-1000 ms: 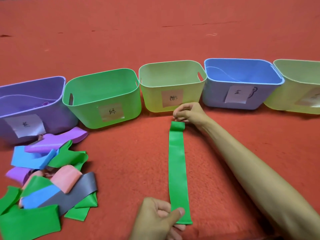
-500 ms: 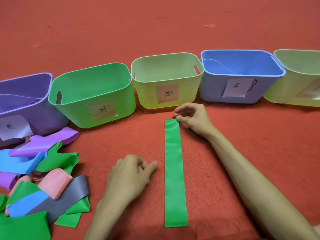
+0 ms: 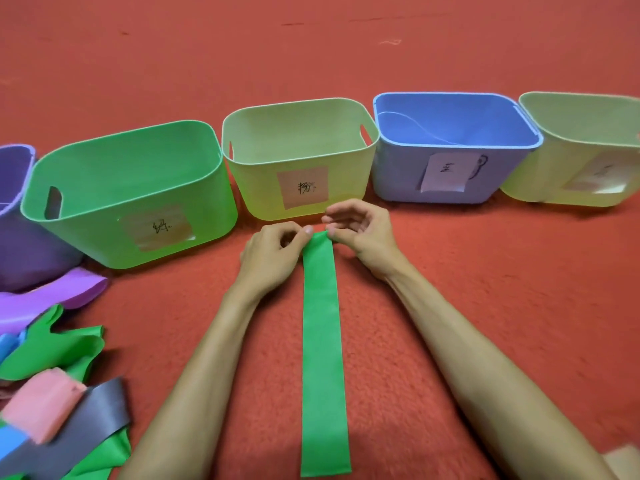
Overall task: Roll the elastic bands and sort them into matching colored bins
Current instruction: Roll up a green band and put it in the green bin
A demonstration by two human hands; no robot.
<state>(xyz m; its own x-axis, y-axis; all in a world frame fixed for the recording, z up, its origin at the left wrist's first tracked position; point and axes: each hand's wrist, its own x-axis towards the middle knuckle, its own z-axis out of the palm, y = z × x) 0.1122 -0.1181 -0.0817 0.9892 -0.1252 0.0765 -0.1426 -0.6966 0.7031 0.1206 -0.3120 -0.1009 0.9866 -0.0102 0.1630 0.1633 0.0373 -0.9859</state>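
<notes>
A long green elastic band (image 3: 322, 358) lies flat on the red carpet, running away from me toward the bins. My left hand (image 3: 272, 252) pinches its far end from the left. My right hand (image 3: 360, 233) pinches the same end from the right. The green bin (image 3: 131, 188) stands just left of the hands, with a paper label on its front. A yellow-green bin (image 3: 298, 154) with a pink label stands directly behind the hands.
A blue bin (image 3: 453, 147), another yellow-green bin (image 3: 581, 147) at the right and a purple bin (image 3: 17, 216) at the left edge complete the row. A pile of purple, green, pink, grey and blue bands (image 3: 55, 382) lies at lower left.
My left hand has let go of the band's near end and moved up to its far end beside the right hand. The band now lies flat and straight.
</notes>
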